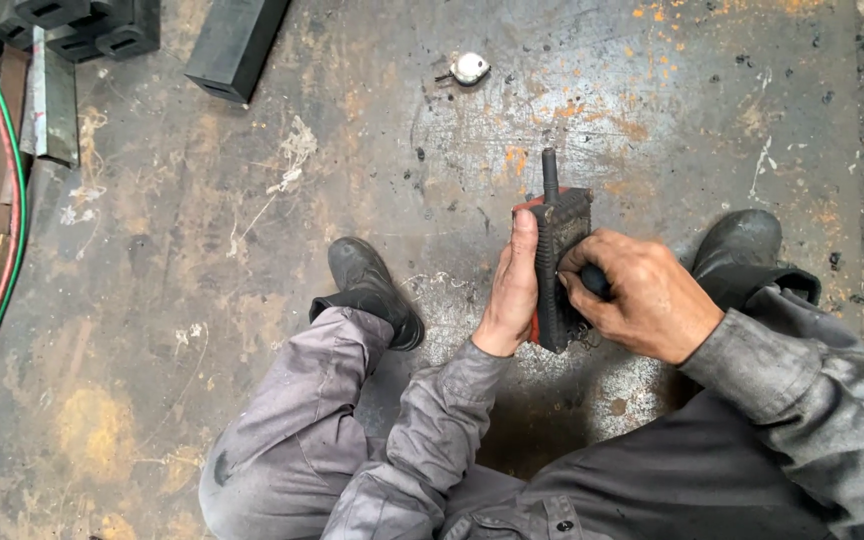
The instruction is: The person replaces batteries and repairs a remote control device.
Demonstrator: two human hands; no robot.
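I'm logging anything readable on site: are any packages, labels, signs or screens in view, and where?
None can be made out in the head view.
Nearest candidate: the black ribbed handheld unit with a stub antenna and red back, held upright between the left hand and right hand; its face shows no screen or label from this angle.

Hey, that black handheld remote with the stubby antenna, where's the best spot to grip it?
Probably around the long ribbed sides of the black remote, from the end opposite the antenna. The left hand already cradles its left edge there, leaving the face free, where the right hand presses.
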